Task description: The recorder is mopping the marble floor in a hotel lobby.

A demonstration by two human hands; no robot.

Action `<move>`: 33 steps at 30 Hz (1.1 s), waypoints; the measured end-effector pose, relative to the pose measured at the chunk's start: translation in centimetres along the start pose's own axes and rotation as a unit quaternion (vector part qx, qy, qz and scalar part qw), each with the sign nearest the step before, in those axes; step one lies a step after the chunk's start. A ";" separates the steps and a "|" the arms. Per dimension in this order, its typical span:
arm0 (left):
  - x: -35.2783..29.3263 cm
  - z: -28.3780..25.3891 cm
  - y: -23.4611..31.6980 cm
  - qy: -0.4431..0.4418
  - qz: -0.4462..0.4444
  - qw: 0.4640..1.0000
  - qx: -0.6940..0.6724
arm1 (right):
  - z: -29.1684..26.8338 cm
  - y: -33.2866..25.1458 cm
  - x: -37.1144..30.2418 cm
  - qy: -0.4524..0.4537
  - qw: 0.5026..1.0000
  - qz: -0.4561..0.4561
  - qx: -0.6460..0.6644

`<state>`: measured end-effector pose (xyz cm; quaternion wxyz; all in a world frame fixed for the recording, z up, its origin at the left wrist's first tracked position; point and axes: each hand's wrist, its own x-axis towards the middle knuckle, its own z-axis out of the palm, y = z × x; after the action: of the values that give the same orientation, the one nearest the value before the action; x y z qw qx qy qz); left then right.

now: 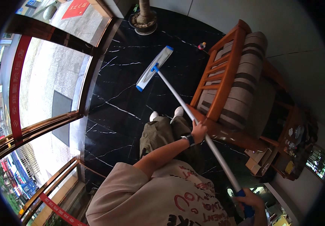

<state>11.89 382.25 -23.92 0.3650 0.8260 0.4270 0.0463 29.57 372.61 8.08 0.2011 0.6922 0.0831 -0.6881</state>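
Observation:
A flat mop (154,68) with a wide grey-white head and blue end caps lies on the black marble floor ahead of me. Its silver pole (222,162) slants back toward my lower right. My left hand (199,132), with a dark watch at the wrist, is wrapped round the middle of the pole. Lower down, my right hand (252,199) grips the blue sleeve near the pole's top end. Both hands are closed on the same mop, and their fingers are partly hidden behind the pole.
A wooden sofa (222,90) with striped cushions stands close on the right, near the pole. Beyond the mop are a potted tree (143,22) and a small bottle (202,46). Glass doors (49,83) line the left. A cardboard box (260,160) sits behind the sofa.

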 end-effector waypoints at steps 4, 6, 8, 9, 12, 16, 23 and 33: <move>-1.4 -2.5 -4.2 0.063 -0.049 0.997 -0.019 | 2.8 -3.3 1.4 -0.055 0.996 -0.051 -0.048; -2.3 -3.1 -7.5 0.084 -0.059 0.994 -0.018 | 4.5 -5.7 2.2 -0.043 0.994 -0.063 -0.075; -3.4 -4.9 -10.3 0.060 -0.087 0.994 0.018 | 6.2 -7.8 4.1 -0.072 0.990 -0.080 -0.087; -4.0 -5.1 -12.3 0.036 -0.091 0.993 0.072 | 7.4 -8.6 5.2 -0.088 0.989 -0.091 -0.071; -5.4 -6.2 -18.4 -0.008 -0.097 0.988 0.121 | 11.0 -11.3 8.4 -0.137 0.985 -0.105 0.000; -8.4 -5.4 -28.6 0.044 -0.174 0.976 0.120 | 17.1 -15.7 12.4 -0.189 0.973 -0.123 0.040; -14.2 -2.8 -27.7 -0.073 -0.196 0.954 0.214 | 23.8 -7.9 18.3 -0.102 0.964 -0.247 0.001; -15.7 10.5 -5.9 -0.042 -0.048 0.990 0.122 | 11.7 13.3 14.4 0.026 0.981 -0.175 -0.082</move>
<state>2.17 366.90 -31.68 0.2811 0.8439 0.4532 -0.0585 24.57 353.62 -3.61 0.1319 0.6655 0.2644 -0.6854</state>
